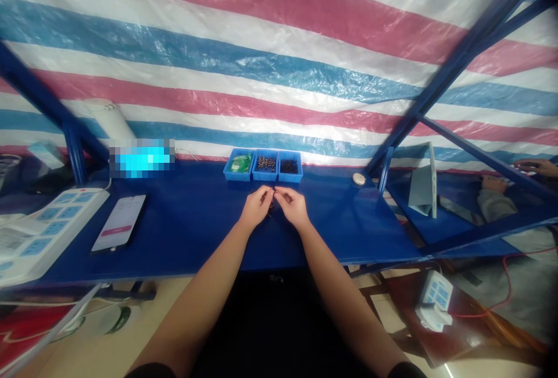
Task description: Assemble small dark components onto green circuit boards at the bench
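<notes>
As the fingers (267,192) close on a small dark part (273,192)

A striped tarpaulin (279,64) in red, white and blue hangs behind a blue tabletop (349,221). A white power strip (47,232) and a smartphone (118,223) lie toward the left, while three blue plastic bins (263,177) stand in a row at the back, centre. Just in front of those bins, the left hand (257,206) and right hand (293,206) meet above the tabletop, their fingertips pinched tightly together on the part, which is too small and too hidden to identify. With so slight a hold, a slip or uneven pressure could drop it, and it might then roll or become hard to spot against the dark blue surface.
</notes>
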Available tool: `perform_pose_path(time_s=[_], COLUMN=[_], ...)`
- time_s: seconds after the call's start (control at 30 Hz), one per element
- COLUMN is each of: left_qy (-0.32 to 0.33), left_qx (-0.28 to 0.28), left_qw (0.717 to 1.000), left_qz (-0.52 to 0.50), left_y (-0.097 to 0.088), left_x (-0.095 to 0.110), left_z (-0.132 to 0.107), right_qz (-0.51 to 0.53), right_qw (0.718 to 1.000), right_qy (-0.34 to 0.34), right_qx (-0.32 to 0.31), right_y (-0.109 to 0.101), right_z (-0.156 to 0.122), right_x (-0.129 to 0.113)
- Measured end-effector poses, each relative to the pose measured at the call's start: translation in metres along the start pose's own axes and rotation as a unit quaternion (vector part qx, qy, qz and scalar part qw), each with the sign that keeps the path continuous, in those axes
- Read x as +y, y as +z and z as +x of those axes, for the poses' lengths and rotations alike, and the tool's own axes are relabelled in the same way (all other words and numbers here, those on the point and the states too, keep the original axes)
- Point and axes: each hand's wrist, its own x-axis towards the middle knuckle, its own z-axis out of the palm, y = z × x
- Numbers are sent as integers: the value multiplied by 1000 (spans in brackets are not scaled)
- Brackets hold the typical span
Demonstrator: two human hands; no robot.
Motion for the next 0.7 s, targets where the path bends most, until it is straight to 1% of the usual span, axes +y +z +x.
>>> perform_pose_path(time_s=[0.1, 0.3, 0.53, 0.63, 0.7], left_qy=[-2, 1, -4, -8, -15], left_qx=[-3, -2, -7, 10, 41], left_qw=[1000, 999, 1000, 1000, 999], left_qz=[2, -32, -17, 2, 18], left_y=[0, 1, 1, 1, 0], left_x=[0, -2, -2, -1, -2], left_z=[0, -1, 0, 0, 0], right_qz=[-1, -19, -1, 16, 18], right_qw=[1000, 1000, 1000, 999, 998], right_qy=[-3, -7, 8, 28, 53], right_qx=[-2, 7, 6, -3, -8], right_y=[0, -2, -1, 1, 5], right_z=[0, 0, 0, 4, 13], right_x=[-1, -1, 1, 4, 5])
